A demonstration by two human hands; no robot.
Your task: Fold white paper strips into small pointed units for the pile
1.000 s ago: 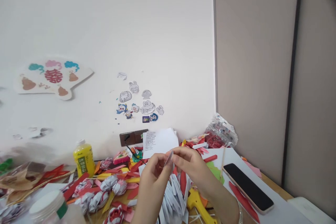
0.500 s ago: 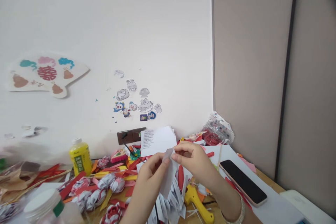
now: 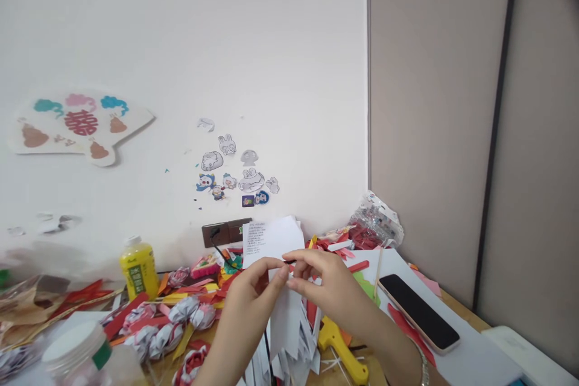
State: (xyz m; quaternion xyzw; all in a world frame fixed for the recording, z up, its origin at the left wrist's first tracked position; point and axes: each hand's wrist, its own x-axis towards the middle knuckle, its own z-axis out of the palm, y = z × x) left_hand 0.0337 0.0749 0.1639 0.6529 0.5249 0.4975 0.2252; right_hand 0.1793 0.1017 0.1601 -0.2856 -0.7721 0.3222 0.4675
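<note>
My left hand [image 3: 257,289] and my right hand [image 3: 319,280] meet at their fingertips in the middle of the view. Both pinch the top end of a white paper strip [image 3: 284,322], which hangs down below them. A small dark spot shows between the fingertips; I cannot make out what it is. Under the strip lies a heap of cut white paper strips [image 3: 298,362]. Beside the heap, below my right wrist, rests a yellow glue gun [image 3: 341,353]. Behind my fingers a sheet with handwriting [image 3: 271,241] leans against the wall.
To the left stand a yellow bottle [image 3: 139,268] and a lidded jar [image 3: 75,353], with crumpled paper balls [image 3: 167,338] between. A phone [image 3: 420,312] lies on white paper at the right. Behind it sits a clear plastic bag [image 3: 377,220]. A brown power socket [image 3: 226,232] is on the wall.
My fingertips have come closer together over the strip's top end. The strip has turned and now hangs more upright. My right hand has shifted slightly left and down.
</note>
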